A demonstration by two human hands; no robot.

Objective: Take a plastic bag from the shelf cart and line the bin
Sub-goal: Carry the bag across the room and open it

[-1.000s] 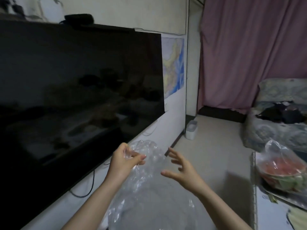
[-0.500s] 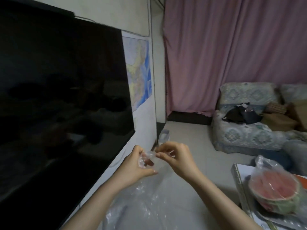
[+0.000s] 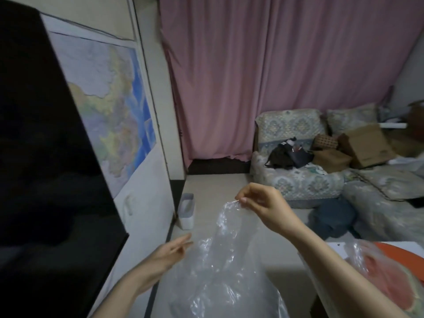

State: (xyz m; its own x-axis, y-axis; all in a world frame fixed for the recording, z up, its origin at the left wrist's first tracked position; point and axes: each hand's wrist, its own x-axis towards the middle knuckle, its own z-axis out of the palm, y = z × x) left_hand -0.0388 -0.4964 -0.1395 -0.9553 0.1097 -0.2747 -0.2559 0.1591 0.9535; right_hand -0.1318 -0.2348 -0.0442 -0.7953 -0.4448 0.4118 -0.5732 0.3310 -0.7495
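Note:
A clear plastic bag [image 3: 220, 271] hangs in front of me, crumpled and shiny. My right hand [image 3: 261, 205] pinches its top edge between thumb and fingers and holds it up. My left hand [image 3: 172, 251] is lower and to the left of the bag, fingers spread, touching or just beside the bag's side; I cannot tell which. A small white bin [image 3: 187, 211] stands on the floor by the wall, beyond my hands. The shelf cart is not in view.
A large dark TV screen [image 3: 41, 157] fills the left side, with a map [image 3: 114, 111] on the wall past it. Pink curtains [image 3: 275, 76] hang behind. A patterned sofa [image 3: 309, 180] holds bags and boxes. Bagged watermelon [image 3: 385, 276] sits on a table at right.
My view has swung right. Both hands pinched the bag's top together before; now the left hand has let go and dropped down, while the right lifts the top edge.

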